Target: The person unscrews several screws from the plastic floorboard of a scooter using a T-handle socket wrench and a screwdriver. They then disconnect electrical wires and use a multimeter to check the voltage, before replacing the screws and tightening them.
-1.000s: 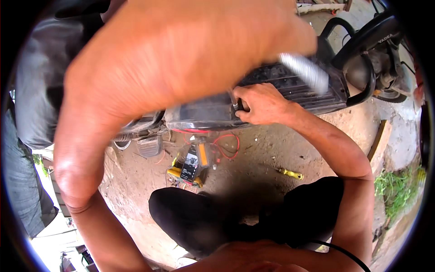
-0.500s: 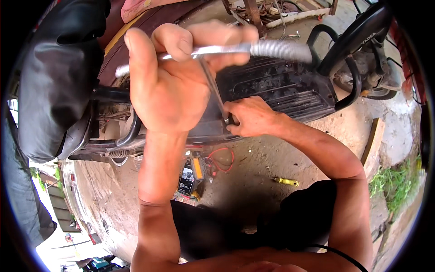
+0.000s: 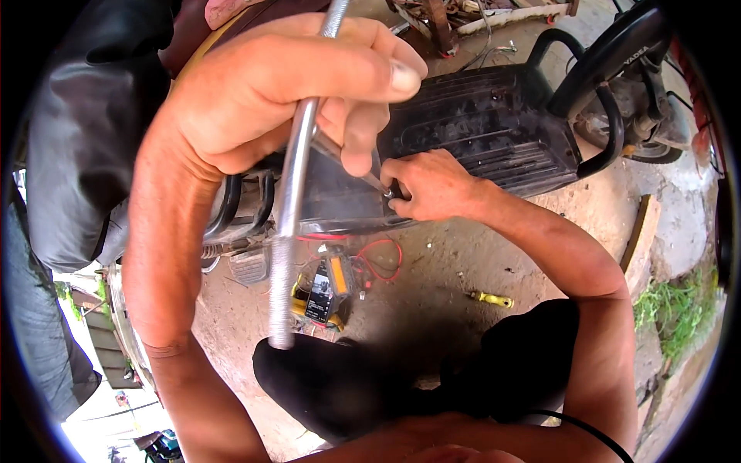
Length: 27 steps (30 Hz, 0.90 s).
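Observation:
A silver T-handle wrench [image 3: 293, 181] with knurled bar ends stands over the near edge of a black scooter footboard [image 3: 482, 104]. My left hand [image 3: 262, 81] is curled around its crossbar, the thumb stretched out to the right. The crossbar slants from above the fingers down toward my left knee. From it the thin shaft slopes away to the footboard's edge, where my right hand [image 3: 432, 185] is closed around its lower end with thumb and fingers. What the shaft's tip sits on is mostly hidden by those fingers.
Below the footboard a phone [image 3: 319, 297] lies against a yellow-and-grey device beside a red wire loop [image 3: 378, 258]. A yellow-handled screwdriver [image 3: 492, 299] rests on the dirt floor. At left is the black scooter seat [image 3: 96, 147]; black tube guards [image 3: 610, 131] rise at right.
My left hand has turned the crossbar from nearly level to steeply slanted, its wrist swinging left. My right hand stays at the shaft's lower end.

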Motion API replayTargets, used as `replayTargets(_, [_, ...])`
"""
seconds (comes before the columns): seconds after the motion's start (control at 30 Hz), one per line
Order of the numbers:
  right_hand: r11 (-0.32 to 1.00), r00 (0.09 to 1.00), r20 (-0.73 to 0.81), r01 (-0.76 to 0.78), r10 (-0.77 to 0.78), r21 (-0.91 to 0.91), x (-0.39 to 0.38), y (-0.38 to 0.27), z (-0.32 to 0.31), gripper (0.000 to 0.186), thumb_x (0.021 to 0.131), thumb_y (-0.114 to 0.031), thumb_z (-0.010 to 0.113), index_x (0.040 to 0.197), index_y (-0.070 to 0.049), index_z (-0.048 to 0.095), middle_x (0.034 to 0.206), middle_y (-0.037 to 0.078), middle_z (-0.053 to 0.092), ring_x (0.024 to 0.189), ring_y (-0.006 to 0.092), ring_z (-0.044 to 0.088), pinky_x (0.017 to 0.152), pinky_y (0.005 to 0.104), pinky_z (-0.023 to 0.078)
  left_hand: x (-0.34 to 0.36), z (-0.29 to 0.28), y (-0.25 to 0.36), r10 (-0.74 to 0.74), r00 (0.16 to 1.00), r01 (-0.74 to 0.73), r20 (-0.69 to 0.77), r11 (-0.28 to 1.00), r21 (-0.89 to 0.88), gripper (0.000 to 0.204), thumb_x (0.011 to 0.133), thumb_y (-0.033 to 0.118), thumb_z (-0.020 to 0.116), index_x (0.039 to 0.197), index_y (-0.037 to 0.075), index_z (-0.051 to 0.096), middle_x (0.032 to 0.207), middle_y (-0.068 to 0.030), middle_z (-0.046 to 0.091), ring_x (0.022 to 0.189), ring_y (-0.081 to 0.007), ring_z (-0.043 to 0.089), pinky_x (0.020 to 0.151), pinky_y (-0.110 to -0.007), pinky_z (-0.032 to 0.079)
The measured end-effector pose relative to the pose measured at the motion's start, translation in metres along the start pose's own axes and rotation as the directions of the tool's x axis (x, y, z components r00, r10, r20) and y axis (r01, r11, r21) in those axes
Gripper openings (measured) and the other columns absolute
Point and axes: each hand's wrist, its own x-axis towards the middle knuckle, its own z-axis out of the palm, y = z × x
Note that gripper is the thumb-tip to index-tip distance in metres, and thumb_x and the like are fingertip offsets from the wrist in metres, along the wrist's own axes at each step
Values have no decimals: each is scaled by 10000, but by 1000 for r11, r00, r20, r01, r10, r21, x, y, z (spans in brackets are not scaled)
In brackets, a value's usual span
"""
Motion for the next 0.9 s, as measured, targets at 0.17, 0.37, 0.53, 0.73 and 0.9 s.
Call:
replayTargets(0.17, [999,999,-6,33,-33,25,7,-9,2,314,802,-247,741,1043,-61,664,859,127,750,853,366,727,777,489,554,-21,4,52,-182,956,280,-231,806,522,326,959,258,678,1171,11,662,1061,-81,725,900,-179,709,771,-331,541])
replayTargets(0.37, [998,997,51,-62,62,-1,-2,4,0,327,801,-252,744,1054,-58,670,861,137,751,858,363,728,777,482,554,-4,-5,5,414,857,-495,307,491,717,309,909,6,637,1214,-38,651,886,-40,688,836,-159,662,745,-274,504])
replayTargets(0.53, [1000,999,31,-7,8,-27,3,3,2,338,787,-247,747,1059,-57,680,878,153,750,872,374,729,783,496,560,2,2,-19,796,515,-489,317,-31,872,333,978,214,539,1183,-22,653,1099,-138,636,1047,-250,599,910,-365,448])
replayTargets(0.73, [1000,1000,11,-26,26,-8,3,-4,-1,337,786,-256,747,1050,-58,681,882,151,751,873,375,728,779,496,561,22,-3,-59,975,221,-470,26,84,879,529,1061,464,422,1146,-3,656,1355,-256,574,1300,-359,523,1108,-474,381])
replayTargets(0.9, [1000,999,-47,26,-25,15,1,5,8,321,797,-246,774,1033,-65,653,794,109,724,785,353,720,703,493,544,14,-5,-99,878,293,-883,-379,401,244,642,1090,605,321,1082,52,646,1530,-344,434,1475,-423,382,1170,-544,357])
